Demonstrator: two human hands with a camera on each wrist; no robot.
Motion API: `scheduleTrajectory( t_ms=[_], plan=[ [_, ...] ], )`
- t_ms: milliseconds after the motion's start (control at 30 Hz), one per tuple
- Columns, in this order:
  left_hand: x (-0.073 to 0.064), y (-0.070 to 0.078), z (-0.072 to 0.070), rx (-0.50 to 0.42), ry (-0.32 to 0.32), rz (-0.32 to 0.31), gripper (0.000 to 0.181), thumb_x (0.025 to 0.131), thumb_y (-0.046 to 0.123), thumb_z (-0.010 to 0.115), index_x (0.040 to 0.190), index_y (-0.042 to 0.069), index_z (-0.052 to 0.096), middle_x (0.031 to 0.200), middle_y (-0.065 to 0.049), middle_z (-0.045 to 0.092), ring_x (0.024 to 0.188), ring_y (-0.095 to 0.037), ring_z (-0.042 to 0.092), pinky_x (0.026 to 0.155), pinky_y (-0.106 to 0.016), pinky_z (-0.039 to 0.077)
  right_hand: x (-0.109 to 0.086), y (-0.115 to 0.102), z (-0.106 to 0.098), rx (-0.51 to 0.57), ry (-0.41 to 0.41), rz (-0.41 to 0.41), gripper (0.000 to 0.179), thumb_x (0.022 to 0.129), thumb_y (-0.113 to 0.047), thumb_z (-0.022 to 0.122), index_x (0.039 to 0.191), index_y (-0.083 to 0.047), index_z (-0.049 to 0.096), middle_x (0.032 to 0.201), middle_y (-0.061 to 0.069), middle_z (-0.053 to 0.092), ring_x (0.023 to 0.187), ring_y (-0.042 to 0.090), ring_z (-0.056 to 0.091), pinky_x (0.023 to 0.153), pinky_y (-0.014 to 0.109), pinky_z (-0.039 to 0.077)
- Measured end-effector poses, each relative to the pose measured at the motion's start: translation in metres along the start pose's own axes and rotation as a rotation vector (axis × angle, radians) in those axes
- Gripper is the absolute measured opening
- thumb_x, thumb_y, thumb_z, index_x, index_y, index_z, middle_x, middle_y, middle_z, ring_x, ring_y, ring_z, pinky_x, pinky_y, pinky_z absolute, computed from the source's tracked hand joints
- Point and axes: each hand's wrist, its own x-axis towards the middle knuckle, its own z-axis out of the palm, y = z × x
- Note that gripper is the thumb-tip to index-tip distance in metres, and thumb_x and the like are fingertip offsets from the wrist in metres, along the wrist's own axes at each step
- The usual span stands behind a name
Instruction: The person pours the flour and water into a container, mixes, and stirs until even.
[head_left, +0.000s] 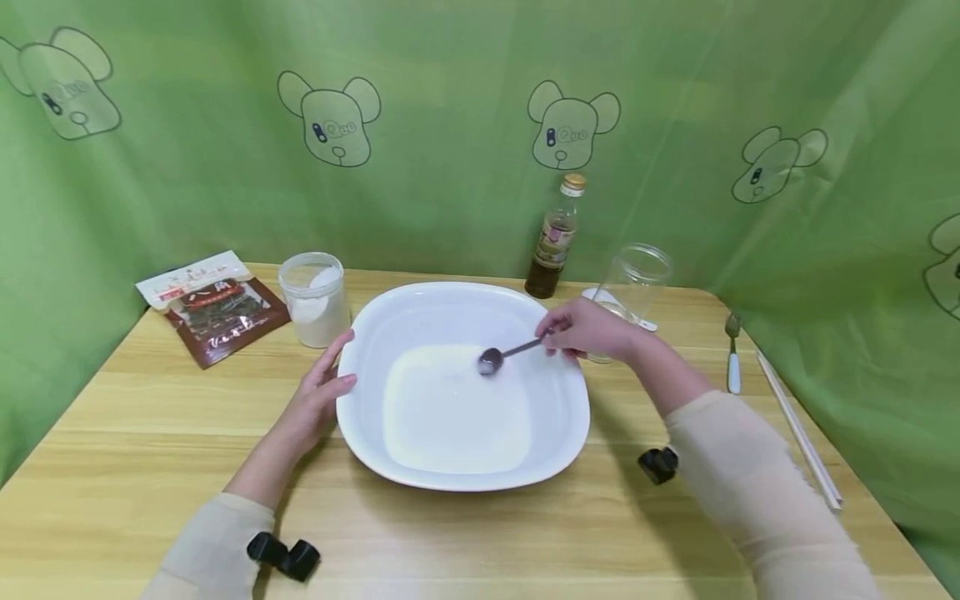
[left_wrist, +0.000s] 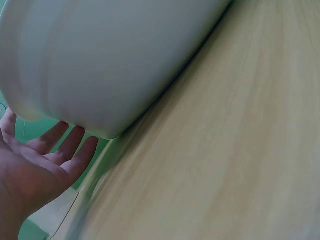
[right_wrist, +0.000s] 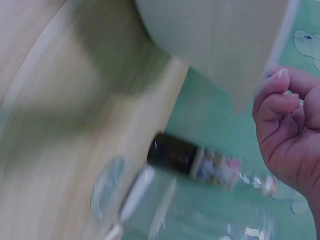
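Note:
A white basin (head_left: 465,479) stands on the wooden table, with whitish liquid (head_left: 450,425) covering its bottom. My left hand (head_left: 318,404) is at the basin's left side, thumb at the rim and fingers spread. In the left wrist view, the fingertips of that left hand (left_wrist: 45,160) meet the basin's outer wall (left_wrist: 110,60). Over the basin's right side, my right hand (head_left: 592,327) pinches the handle of a small dark spoon (head_left: 491,361). The bowl of the spoon is at the liquid. In the right wrist view, the fingers of my right hand (right_wrist: 290,120) are curled and the spoon is hidden.
Left of the basin are a jar of white powder (head_left: 318,308) and a brown spice packet (head_left: 217,308). Behind stands a bottle of dark liquid (head_left: 553,242). A clear jar (head_left: 641,275) is partly behind my right hand. A fork (head_left: 733,358) and chopsticks (head_left: 798,429) lie at right.

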Motion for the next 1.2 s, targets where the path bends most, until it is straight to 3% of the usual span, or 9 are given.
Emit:
scheduleTrajectory(
  t_ms=[200,333,500,600,700,800,933,1067,1200],
  plan=[
    [0.0,-0.001,0.001,0.001,-0.006,-0.005,0.064,0.082,0.005,0.043,0.139,0.013,0.015,0.133,-0.024,0.023,0.103,-0.021,0.047,0.082,-0.032,0.045,0.033,-0.021,0.03,0.092,0.018,-0.021,0.021,0.081,-0.003,0.054,0.101,0.002,0.059,0.077,0.015,0.062,0.046,0.011,0.046,0.039,0.019,0.036],
    [-0.001,0.0,0.001,-0.004,-0.011,0.0,0.064,0.082,0.005,0.044,0.139,0.013,0.016,0.133,-0.024,0.022,0.104,-0.021,0.047,0.081,-0.033,0.045,0.039,-0.033,0.055,0.167,-0.041,-0.039,0.02,0.08,-0.002,0.055,0.099,0.001,0.06,0.072,0.013,0.062,0.043,0.01,0.044,0.037,0.017,0.033],
    [-0.001,0.002,0.001,-0.007,-0.017,0.008,0.064,0.082,0.004,0.043,0.139,0.013,0.015,0.134,-0.025,0.021,0.105,-0.022,0.046,0.083,-0.035,0.044,0.024,-0.039,0.07,0.22,-0.199,-0.058,0.018,0.079,-0.001,0.056,0.095,-0.001,0.063,0.066,0.011,0.061,0.039,0.009,0.04,0.036,0.017,0.029],
    [-0.001,0.002,0.001,0.0,-0.01,0.001,0.064,0.082,0.005,0.044,0.139,0.014,0.016,0.134,-0.024,0.021,0.104,-0.021,0.047,0.082,-0.034,0.044,0.008,-0.036,0.064,0.189,-0.286,-0.073,0.017,0.078,-0.001,0.056,0.093,-0.002,0.063,0.065,0.011,0.06,0.037,0.009,0.037,0.035,0.017,0.028],
    [-0.001,0.001,0.0,0.0,-0.007,0.008,0.064,0.082,0.005,0.044,0.139,0.013,0.015,0.134,-0.024,0.022,0.102,-0.02,0.048,0.081,-0.033,0.045,-0.01,-0.027,0.05,0.14,-0.318,-0.077,0.016,0.078,-0.002,0.057,0.092,-0.003,0.064,0.064,0.011,0.059,0.037,0.009,0.036,0.035,0.017,0.029],
    [0.0,-0.001,0.0,-0.001,-0.008,0.02,0.064,0.082,0.004,0.043,0.139,0.012,0.015,0.133,-0.024,0.021,0.101,-0.019,0.048,0.08,-0.032,0.045,-0.024,-0.015,0.033,0.078,-0.265,-0.057,0.016,0.077,-0.002,0.057,0.092,-0.001,0.064,0.062,0.009,0.059,0.038,0.008,0.037,0.035,0.017,0.031],
    [0.0,-0.001,0.0,0.001,-0.006,0.022,0.064,0.081,0.004,0.043,0.139,0.013,0.015,0.132,-0.025,0.023,0.101,-0.02,0.049,0.08,-0.033,0.046,-0.031,-0.005,0.015,0.038,-0.106,0.021,0.017,0.077,-0.001,0.056,0.092,0.004,0.063,0.061,0.008,0.058,0.04,0.008,0.039,0.036,0.017,0.032],
    [-0.001,0.001,0.0,-0.001,-0.007,0.026,0.065,0.081,0.005,0.044,0.139,0.013,0.016,0.131,-0.026,0.024,0.101,-0.021,0.049,0.08,-0.033,0.046,-0.019,-0.007,0.014,0.014,0.021,0.069,0.018,0.078,-0.002,0.056,0.094,0.005,0.062,0.061,0.008,0.059,0.041,0.009,0.039,0.036,0.018,0.033],
    [-0.001,0.0,0.001,-0.008,-0.014,0.028,0.065,0.082,0.004,0.045,0.139,0.012,0.015,0.132,-0.026,0.022,0.102,-0.021,0.047,0.081,-0.033,0.045,0.002,-0.016,0.027,0.021,0.031,0.07,0.018,0.078,-0.003,0.056,0.094,0.002,0.063,0.063,0.007,0.06,0.042,0.009,0.041,0.037,0.018,0.033]
  ],
)
